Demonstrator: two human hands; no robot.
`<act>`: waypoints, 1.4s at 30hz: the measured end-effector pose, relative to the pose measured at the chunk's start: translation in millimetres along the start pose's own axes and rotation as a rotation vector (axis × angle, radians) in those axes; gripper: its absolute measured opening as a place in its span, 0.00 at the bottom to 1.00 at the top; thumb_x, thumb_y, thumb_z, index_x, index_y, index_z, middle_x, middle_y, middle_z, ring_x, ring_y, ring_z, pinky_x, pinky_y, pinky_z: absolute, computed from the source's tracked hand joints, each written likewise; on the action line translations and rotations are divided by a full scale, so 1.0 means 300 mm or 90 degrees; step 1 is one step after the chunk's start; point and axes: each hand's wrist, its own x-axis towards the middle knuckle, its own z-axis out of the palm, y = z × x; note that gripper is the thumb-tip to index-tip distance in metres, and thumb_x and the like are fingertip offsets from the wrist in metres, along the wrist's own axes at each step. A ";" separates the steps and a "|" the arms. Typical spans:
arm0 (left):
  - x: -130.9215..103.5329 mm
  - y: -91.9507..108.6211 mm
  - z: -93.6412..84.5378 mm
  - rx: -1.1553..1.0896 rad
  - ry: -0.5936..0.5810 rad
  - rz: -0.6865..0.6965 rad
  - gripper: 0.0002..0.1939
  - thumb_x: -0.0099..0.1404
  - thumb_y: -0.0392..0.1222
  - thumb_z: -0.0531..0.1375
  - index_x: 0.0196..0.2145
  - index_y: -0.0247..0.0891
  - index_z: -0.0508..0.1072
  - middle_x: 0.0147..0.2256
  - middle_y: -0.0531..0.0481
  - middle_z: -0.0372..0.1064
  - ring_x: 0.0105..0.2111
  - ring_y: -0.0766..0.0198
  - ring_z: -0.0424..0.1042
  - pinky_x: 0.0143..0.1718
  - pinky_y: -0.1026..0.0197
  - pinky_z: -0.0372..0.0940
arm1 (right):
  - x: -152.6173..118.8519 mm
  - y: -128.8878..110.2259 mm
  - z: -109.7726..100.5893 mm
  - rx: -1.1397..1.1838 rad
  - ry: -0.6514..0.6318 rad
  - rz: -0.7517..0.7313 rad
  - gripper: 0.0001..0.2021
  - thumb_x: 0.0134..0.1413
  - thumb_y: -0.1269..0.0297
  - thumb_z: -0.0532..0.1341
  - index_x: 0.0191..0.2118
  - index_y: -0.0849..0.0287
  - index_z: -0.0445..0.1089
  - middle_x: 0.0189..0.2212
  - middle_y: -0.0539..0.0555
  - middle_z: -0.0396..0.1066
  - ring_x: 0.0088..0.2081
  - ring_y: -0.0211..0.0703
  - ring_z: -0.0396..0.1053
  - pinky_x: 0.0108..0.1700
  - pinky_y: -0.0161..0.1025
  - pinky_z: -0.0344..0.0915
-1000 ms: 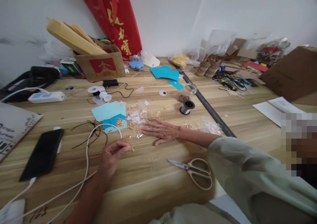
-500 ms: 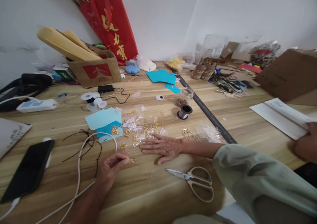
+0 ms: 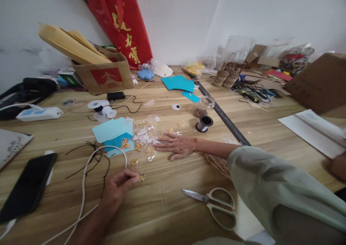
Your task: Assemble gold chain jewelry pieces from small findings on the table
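Observation:
Between the thumb and fingertips of my left hand (image 3: pixel 116 187) is a cluster of small gold beads (image 3: pixel 141 178), pinched just above the table; its exact shape is too small to make out. My right hand (image 3: pixel 178 146) is palm down, fingers stretched out, over the right part of the bead packets and hiding some of them. To the left of its fingertips lie silver beads (image 3: pixel 143 135) and a clear packet of gold beads (image 3: pixel 150 152). A loose gold pile (image 3: pixel 134 161) sits above my left fingertips. Scissors (image 3: pixel 207 198) rest below my right forearm.
A wire spool (image 3: pixel 204 123) and a jar of beads (image 3: pixel 201 112) stand beyond my right hand. Blue paper sheets (image 3: pixel 112 129), a white cable (image 3: pixel 84 187) and a phone (image 3: pixel 27 187) are on the left. At the right edge, another person's hand (image 3: pixel 338 167) is by a booklet (image 3: pixel 310 129).
My right hand has slid away from me across the bead packets, still flat. My left hand keeps its pinch on the gold beads, nearly in place. The view has shifted slightly.

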 end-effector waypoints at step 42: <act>-0.005 0.025 0.046 -0.012 -0.096 -0.014 0.07 0.49 0.40 0.68 0.20 0.37 0.75 0.21 0.50 0.69 0.24 0.64 0.68 0.26 0.64 0.64 | -0.188 -0.350 -0.065 0.045 0.014 0.293 0.39 0.64 0.45 0.46 0.68 0.65 0.28 0.68 0.64 0.31 0.68 0.51 0.28 0.67 0.53 0.38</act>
